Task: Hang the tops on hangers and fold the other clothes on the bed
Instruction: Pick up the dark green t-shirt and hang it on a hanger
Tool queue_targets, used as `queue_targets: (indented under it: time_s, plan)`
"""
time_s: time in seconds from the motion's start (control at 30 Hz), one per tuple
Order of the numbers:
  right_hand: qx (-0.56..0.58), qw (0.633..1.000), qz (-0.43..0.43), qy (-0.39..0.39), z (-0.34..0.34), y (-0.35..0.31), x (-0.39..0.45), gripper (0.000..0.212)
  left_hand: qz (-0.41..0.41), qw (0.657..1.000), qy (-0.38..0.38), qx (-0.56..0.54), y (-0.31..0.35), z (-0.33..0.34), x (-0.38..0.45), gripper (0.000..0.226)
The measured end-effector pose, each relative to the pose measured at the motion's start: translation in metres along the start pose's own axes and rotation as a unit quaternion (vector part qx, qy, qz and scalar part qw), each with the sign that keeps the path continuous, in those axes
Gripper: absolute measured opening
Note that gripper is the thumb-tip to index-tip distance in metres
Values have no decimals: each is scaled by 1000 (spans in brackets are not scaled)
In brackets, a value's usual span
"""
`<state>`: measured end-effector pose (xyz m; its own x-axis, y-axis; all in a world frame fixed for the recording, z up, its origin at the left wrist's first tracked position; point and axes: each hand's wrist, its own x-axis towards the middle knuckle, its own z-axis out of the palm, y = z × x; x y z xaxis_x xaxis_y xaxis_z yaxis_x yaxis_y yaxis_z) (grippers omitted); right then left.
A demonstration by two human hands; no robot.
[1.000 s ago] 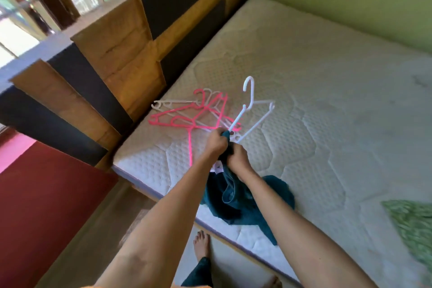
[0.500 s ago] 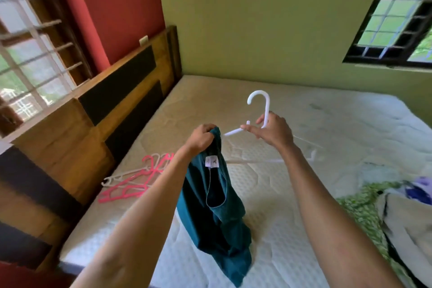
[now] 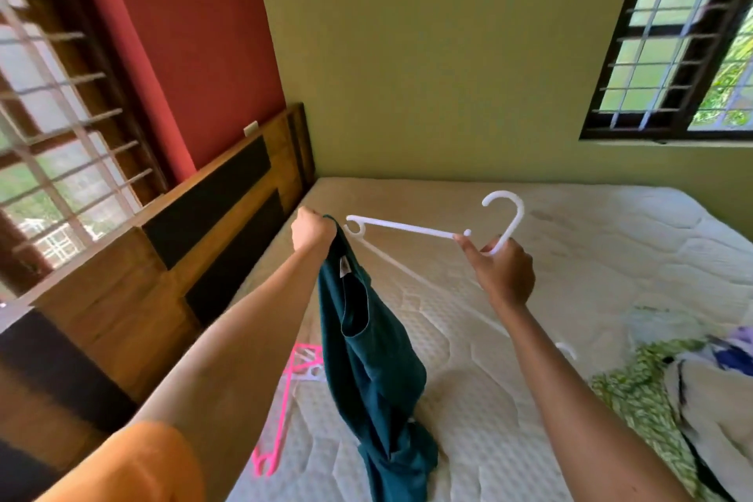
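Orange fabric of my sleeve [image 3: 134, 469] sits nearest the camera, and past it a pile of green-patterned and white clothes [image 3: 668, 391] lies at the right of the quilted cream mattress [image 3: 468, 420], with pink plastic hangers [image 3: 285, 399] flat on it below my left arm. Higher up, my left hand [image 3: 311, 230] has its fingers curled tight round the bunched top edge of a dark teal cotton top [image 3: 366, 371], which hangs down with its hem resting on the mattress; my right hand [image 3: 503, 271] grips the neck of a white plastic hanger [image 3: 411, 227] held in the air, one end just beside the left fist
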<state>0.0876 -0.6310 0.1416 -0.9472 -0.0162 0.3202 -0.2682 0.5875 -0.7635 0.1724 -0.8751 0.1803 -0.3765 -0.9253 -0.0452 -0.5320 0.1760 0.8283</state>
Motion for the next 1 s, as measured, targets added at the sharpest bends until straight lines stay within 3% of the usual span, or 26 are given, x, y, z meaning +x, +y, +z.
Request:
queue_targets:
  time_s: [0.1,0.2,0.4,0.53,0.73,0.9,1.0]
  plan:
    - [59,998,3,-18,0,1,0,54,-12,1000,3,17,6,-10,8,37]
    - [36,998,-18,-39,5,8,-4,53,-7,997,-38,61,14,-19,14,34]
    - [48,997,-54,-14,7,0,-2,51,155,962,-111,196,32,-18,10,29]
    - [92,992,-87,-23,2,-10,-1,56,151,960,-78,224,43,-24,2,22]
    - [119,988,-92,-29,2,-11,-2,59,86,985,38,144,42,-42,1,20]
    - [110,991,-69,-12,5,-21,-5,51,128,964,-26,230,47,-27,-14,18]
    - [84,993,-78,5,2,-24,-1,52,181,946,-15,269,52,-25,-16,18]
